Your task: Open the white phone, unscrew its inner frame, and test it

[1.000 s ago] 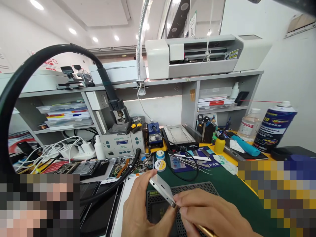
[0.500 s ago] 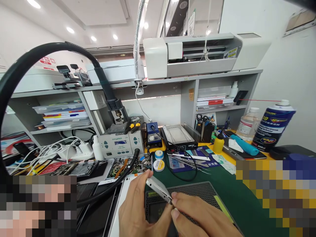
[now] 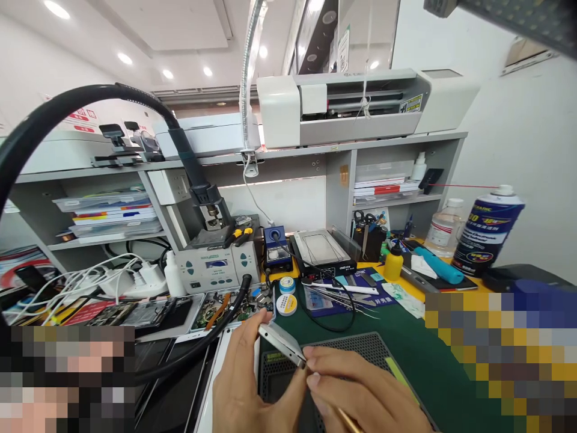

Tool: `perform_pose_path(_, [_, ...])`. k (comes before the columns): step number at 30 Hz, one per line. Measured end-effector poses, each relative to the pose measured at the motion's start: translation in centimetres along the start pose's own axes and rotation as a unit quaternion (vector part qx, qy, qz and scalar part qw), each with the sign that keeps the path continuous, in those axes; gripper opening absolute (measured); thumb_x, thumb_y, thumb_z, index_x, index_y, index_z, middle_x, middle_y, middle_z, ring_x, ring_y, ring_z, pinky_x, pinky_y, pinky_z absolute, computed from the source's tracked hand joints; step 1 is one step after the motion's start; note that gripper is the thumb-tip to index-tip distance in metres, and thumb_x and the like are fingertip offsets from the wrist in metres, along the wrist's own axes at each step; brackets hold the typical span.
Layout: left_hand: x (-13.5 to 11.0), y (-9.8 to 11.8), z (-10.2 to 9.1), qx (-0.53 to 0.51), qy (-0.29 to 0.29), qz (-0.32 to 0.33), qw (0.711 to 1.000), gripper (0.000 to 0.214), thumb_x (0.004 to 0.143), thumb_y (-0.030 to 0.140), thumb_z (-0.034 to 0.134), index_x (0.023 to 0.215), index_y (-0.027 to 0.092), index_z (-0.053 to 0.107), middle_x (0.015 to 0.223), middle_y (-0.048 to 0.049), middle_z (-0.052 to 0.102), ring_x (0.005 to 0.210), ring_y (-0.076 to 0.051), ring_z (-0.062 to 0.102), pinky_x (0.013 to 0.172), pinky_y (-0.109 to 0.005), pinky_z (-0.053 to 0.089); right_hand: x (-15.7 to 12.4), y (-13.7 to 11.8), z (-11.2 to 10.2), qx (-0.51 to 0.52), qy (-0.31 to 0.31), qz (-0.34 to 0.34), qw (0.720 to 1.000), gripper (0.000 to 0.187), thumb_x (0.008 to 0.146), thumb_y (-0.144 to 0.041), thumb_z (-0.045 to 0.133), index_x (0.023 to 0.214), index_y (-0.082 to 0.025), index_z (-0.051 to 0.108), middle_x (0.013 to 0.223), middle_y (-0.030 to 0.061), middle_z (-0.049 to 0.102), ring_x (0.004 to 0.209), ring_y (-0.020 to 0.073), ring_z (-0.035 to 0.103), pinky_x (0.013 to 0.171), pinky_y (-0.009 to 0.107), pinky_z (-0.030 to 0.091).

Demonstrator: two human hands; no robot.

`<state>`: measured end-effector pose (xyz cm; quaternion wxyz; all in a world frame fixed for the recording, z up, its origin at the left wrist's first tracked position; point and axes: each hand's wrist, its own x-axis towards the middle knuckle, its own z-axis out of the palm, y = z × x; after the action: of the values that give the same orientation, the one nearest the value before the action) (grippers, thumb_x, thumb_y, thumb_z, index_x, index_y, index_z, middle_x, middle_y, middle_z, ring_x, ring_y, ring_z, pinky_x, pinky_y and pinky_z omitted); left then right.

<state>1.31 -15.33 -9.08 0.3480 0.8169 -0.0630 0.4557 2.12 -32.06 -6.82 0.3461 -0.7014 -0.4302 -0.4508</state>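
A thin silver phone (image 3: 283,345) is tilted on edge in my left hand (image 3: 247,379), gripped between the fingers at its far end and the thumb at its near end. My right hand (image 3: 360,385) is closed with its fingertips pinched at the phone's near right corner. A slim gold-coloured rod (image 3: 348,420), like a screwdriver handle, passes under those fingers; its tip is hidden. Beneath both hands lies a dark perforated mat (image 3: 356,346) on the green work surface.
A black hose (image 3: 225,322) arcs from the hot air station (image 3: 216,267) across the left side. Behind the mat are tweezers (image 3: 338,297), round tins (image 3: 286,304) and a tray of circuit boards (image 3: 229,310). A spray can (image 3: 489,231) stands right; dark phone screens (image 3: 180,379) lie left.
The view has shifted slightly, so the scene sits a little further left. The gold-coloured rod now shows below my right hand. My left hand keeps its grip on the phone.
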Motion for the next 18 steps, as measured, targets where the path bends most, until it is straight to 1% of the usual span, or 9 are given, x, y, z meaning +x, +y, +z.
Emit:
perform_pose_path(2, [0.1,-0.1,0.1,-0.013,-0.010,-0.015,1.000,0.052,0.085,0.037,0.069,0.132,0.020,0.053,0.121,-0.0107,0.066,0.106,-0.026,0.067,0.093,-0.040,0.056,0.1,0.1,0.2,0.063,0.006,0.036,0.997,0.022,0.090,-0.003,0.057,0.105,-0.016,0.064,0.089,0.0083,0.076,0.091,0.0190,0.076,0.083,0.024,0.063])
perform_pose_path(4, [0.2,-0.3,0.1,-0.021,-0.027,-0.026,0.999,0.056,0.084,0.038,0.070,0.134,0.021,0.051,0.123,-0.0108,0.064,0.109,-0.027,0.066,0.095,-0.041,0.055,0.3,0.2,0.1,0.111,-0.004,0.071,0.991,0.029,0.087,0.000,0.058,0.109,-0.017,0.064,0.092,0.0070,0.075,0.093,0.0182,0.074,0.083,0.023,0.062])
perform_pose_path(6, [0.2,-0.5,0.2,-0.024,-0.043,-0.033,0.998,0.059,0.084,0.038,0.070,0.136,0.021,0.048,0.124,-0.0111,0.063,0.111,-0.028,0.065,0.095,-0.042,0.055,0.6,0.1,-0.1,0.128,-0.011,0.111,0.985,0.029,0.087,0.000,0.058,0.107,-0.019,0.065,0.094,0.0060,0.075,0.094,0.0174,0.073,0.084,0.022,0.061])
perform_pose_path(9, [0.4,-0.8,0.3,-0.020,-0.065,-0.040,0.997,0.060,0.084,0.036,0.070,0.137,0.022,0.046,0.126,-0.0119,0.063,0.113,-0.028,0.065,0.095,-0.044,0.055,1.3,-0.2,-0.6,0.126,-0.026,0.163,0.978,0.024,0.088,-0.003,0.058,0.101,-0.021,0.067,0.095,0.0052,0.074,0.094,0.0164,0.073,0.083,0.021,0.060])
perform_pose_path(12, [0.5,-1.0,0.4,-0.002,-0.087,-0.039,0.995,0.061,0.085,0.036,0.069,0.138,0.021,0.043,0.125,-0.0127,0.063,0.116,-0.029,0.064,0.095,-0.045,0.056,1.8,-0.2,-1.1,0.117,-0.054,0.182,0.975,0.018,0.091,-0.008,0.058,0.098,-0.021,0.068,0.096,0.0056,0.075,0.093,0.0158,0.073,0.082,0.019,0.061])
perform_pose_path(18, [0.5,-1.2,0.8,0.007,-0.104,-0.060,0.993,0.072,0.084,0.037,0.069,0.145,0.019,0.035,0.127,-0.0145,0.062,0.118,-0.029,0.063,0.095,-0.046,0.056,1.7,0.2,-1.3,0.092,-0.097,0.180,0.975,0.015,0.094,-0.014,0.057,0.103,-0.024,0.065,0.101,0.0029,0.074,0.097,0.0145,0.072,0.084,0.020,0.059])
